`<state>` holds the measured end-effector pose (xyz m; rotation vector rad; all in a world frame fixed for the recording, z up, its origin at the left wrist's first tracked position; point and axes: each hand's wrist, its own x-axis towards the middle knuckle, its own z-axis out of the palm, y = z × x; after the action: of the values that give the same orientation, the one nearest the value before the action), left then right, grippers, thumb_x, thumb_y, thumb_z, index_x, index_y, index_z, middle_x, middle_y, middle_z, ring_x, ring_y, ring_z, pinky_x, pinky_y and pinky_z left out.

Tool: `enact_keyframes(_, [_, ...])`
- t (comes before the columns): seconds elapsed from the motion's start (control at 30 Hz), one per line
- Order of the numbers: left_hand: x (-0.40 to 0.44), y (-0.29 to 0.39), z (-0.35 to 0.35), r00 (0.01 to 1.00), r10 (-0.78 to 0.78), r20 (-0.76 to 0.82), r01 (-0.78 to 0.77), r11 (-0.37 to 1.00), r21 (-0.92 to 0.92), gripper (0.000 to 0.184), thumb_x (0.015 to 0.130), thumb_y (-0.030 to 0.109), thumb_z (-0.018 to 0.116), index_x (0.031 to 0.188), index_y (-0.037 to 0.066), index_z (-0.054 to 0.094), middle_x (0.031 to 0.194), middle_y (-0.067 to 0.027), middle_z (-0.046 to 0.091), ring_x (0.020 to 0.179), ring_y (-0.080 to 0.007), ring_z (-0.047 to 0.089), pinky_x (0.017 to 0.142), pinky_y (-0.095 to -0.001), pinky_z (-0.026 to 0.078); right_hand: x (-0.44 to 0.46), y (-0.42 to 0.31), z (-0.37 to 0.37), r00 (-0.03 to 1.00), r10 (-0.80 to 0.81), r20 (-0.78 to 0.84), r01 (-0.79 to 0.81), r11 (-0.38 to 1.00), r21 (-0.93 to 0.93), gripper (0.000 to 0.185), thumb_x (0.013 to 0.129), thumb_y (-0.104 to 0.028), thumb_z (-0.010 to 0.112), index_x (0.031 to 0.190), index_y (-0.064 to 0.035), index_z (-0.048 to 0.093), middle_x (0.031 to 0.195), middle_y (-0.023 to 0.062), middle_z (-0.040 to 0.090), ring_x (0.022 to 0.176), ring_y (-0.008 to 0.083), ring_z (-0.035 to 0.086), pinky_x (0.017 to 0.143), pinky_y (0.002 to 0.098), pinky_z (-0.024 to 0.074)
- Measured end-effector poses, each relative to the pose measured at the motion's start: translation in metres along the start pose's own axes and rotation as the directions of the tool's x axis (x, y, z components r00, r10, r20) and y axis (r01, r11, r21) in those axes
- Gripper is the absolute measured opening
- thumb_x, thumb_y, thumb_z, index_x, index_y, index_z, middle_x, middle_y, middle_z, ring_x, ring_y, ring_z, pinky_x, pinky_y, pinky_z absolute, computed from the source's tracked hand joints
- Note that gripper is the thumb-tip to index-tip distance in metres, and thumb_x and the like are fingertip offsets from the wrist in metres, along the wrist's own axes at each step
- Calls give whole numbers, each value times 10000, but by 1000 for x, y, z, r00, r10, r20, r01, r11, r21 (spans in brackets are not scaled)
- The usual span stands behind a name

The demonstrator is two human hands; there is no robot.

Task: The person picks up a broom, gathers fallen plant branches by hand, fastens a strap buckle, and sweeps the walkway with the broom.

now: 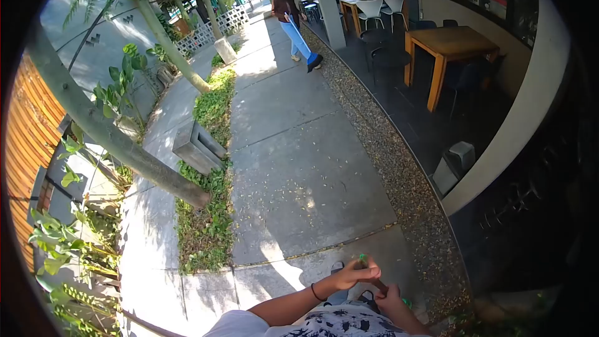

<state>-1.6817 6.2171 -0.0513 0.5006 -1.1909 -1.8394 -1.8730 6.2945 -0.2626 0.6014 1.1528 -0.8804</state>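
Note:
Close to my body at the bottom of the view, my left hand (pixel 355 274) and my right hand (pixel 391 302) both wrap round a thin brownish handle (pixel 379 285). Small green parts show beside the hands, one above the left hand and one to the right of the right hand. A dark band circles my left wrist. The lower part of the handle is hidden by my hands and body. My shoes show partly behind the hands.
Fallen yellow leaves dot the concrete path (pixel 299 181). A person (pixel 287 9) stands farther up it with a blue broom (pixel 309 56). Tree trunks and a concrete block (pixel 198 146) stand left; a gravel strip (pixel 399 178), pillars and a wooden table (pixel 452 42) are right.

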Motion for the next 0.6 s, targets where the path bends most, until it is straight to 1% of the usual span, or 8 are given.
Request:
enact_keyframes(0.1, [8,-15,-20,928,-358,-100,345,930,-125,613,1018,365,620,555,102,317,543,13,272,535,-102,277,535,-344,243,53,4,4,999,-1,32,10,952,-305,185,861,-208,440,706,-106,447,608,49,408,388,160,319,347,298,242])
enact_keyframes(0.13, [13,-13,-20,985,-174,11,169,970,176,617,994,372,652,551,85,332,527,-8,280,508,-117,294,531,-349,256,112,-3,13,864,149,480,69,911,-406,151,821,-200,483,736,-78,509,625,74,458,420,188,380,398,347,342])
enact_keyframes(0.17, [12,-11,-19,986,-28,162,-45,900,433,624,969,379,684,547,67,346,512,-30,287,481,-133,311,528,-353,268,68,1,69,831,-96,548,495,578,-649,122,760,-181,535,703,-74,546,660,91,513,475,213,446,480,382,421])
enact_keyframes(0.2, [11,2,-13,987,-47,155,-21,913,408,624,969,379,684,547,67,346,512,-30,287,481,-133,311,528,-353,268,205,-8,70,901,312,302,-68,789,-610,136,738,-175,557,635,-86,548,659,92,536,522,223,492,523,360,447])
enact_keyframes(0.23, [19,25,-11,988,36,152,-115,829,547,610,930,374,718,538,60,371,495,-51,321,466,-173,360,526,-361,288,154,-13,134,792,463,398,-148,778,-610,205,754,-174,549,568,-125,479,589,62,478,485,208,444,491,351,403])
enact_keyframes(0.33, [38,38,-38,964,31,265,-216,675,706,577,851,367,768,515,66,410,475,-74,395,468,-252,448,527,-381,328,147,-19,229,677,517,524,-115,777,-619,263,848,-203,563,635,-168,413,541,-41,339,450,119,342,407,280,264])
enact_keyframes(0.4, [32,40,-46,931,-97,351,-239,563,791,473,752,350,774,487,90,480,504,-92,494,528,-337,545,537,-410,390,107,-6,269,809,321,493,-115,908,-403,76,888,-115,543,859,-138,476,603,-41,418,474,115,380,387,274,313])
enact_keyframes(0.6, [30,146,-59,883,37,467,-281,841,463,621,807,400,773,489,113,324,459,-40,369,458,-267,440,546,-363,328,8,11,251,889,111,445,-3,972,-235,147,876,-113,546,747,-107,475,611,-12,454,482,127,392,408,269,325])
